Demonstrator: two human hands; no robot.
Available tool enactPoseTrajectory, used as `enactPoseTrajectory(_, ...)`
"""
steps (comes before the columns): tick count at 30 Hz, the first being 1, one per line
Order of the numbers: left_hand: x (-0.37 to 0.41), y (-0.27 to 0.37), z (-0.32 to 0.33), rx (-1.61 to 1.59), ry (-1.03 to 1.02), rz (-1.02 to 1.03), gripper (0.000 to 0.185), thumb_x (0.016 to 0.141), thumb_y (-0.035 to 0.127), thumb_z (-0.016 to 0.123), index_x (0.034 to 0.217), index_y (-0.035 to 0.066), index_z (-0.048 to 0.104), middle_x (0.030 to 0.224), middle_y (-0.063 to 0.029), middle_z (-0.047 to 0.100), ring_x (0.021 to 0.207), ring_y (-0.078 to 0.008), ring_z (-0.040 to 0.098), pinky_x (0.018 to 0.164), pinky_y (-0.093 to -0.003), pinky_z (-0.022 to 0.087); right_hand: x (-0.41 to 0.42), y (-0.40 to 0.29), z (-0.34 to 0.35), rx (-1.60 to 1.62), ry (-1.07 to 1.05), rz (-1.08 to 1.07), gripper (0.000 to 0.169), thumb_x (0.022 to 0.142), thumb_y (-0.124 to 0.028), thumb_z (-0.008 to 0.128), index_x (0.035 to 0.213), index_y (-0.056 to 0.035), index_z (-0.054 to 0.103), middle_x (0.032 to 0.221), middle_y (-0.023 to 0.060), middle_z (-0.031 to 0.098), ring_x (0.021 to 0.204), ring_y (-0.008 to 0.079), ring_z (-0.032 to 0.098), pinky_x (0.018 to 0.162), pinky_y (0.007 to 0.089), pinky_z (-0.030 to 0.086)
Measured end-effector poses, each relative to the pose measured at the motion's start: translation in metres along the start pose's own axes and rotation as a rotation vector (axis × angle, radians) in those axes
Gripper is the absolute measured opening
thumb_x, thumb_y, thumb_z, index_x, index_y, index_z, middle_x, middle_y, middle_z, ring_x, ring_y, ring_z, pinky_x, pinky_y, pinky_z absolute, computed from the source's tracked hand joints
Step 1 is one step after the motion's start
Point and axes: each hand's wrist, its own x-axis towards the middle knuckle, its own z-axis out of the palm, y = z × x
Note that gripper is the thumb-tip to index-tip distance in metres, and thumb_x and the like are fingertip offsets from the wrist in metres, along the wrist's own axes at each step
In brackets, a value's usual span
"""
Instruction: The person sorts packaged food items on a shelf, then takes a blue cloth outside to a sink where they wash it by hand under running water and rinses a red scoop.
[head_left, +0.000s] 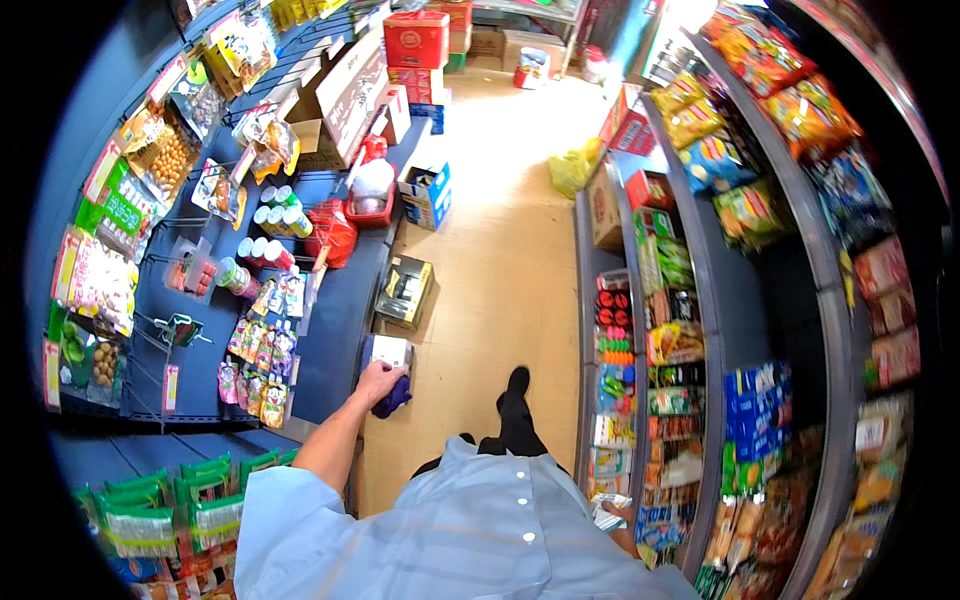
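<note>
My left hand (381, 381) reaches down to a small white-topped box (393, 349) beside the left shelf, its fingers at the near edge of the box. Whether they grip it cannot be told. A dark purple cloth or bag (393, 399) lies just below the box. Low at my right side, by the right shelf, my right hand (619, 519) holds a white and green packet (609, 510); part of this hand is hidden by my shirt. A black and gold carton (405, 291) stands on the floor beyond the white-topped box.
Shelves of snack packets flank the aisle, with pouch drinks (262, 345) on the left and crisp bags (731, 161) on the right. A blue carton (426, 193), a yellow plastic bag (574, 166) and red boxes (417, 41) stand further along the wooden floor (487, 255).
</note>
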Motion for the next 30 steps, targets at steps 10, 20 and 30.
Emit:
enactPoseTrajectory(10, 0.057, 0.027, -0.002, -0.125, 0.034, -0.348, 0.054, 0.076, 0.046, 0.067, 0.100, -0.002, 0.068, 0.097, -0.0192, 0.068, 0.088, -0.0282, 0.066, 0.080, -0.0359, 0.050, 0.196, -0.241, 0.099, -0.044, -0.142, -0.095, 0.062, 0.065, -0.025, 0.078, 0.118, -0.0018, 0.055, 0.108, 0.0151, 0.064, 0.097, 0.0270, 0.062, 0.083, 0.0384, 0.049)
enactPoseTrajectory(20, 0.087, -0.024, 0.057, -0.329, 0.040, -0.592, 0.049, 0.077, 0.040, 0.068, 0.094, -0.006, 0.067, 0.087, -0.0201, 0.068, 0.074, -0.0263, 0.066, 0.066, -0.0366, 0.051, 0.358, -0.597, 0.261, -0.222, -0.328, -0.569, 0.045, 0.071, -0.019, 0.074, 0.108, 0.0015, 0.059, 0.096, 0.0124, 0.067, 0.083, 0.0231, 0.064, 0.073, 0.0369, 0.051)
enactPoseTrajectory(30, 0.435, 0.158, -0.098, -0.074, 0.033, -0.382, 0.047, 0.079, 0.044, 0.063, 0.081, -0.002, 0.068, 0.087, -0.0190, 0.067, 0.084, -0.0322, 0.064, 0.077, -0.0396, 0.049, 0.365, -0.714, 0.320, -0.305, -0.154, -0.382, 0.054, 0.062, -0.030, 0.079, 0.103, 0.0002, 0.062, 0.096, 0.0159, 0.068, 0.089, 0.0257, 0.066, 0.079, 0.0369, 0.050)
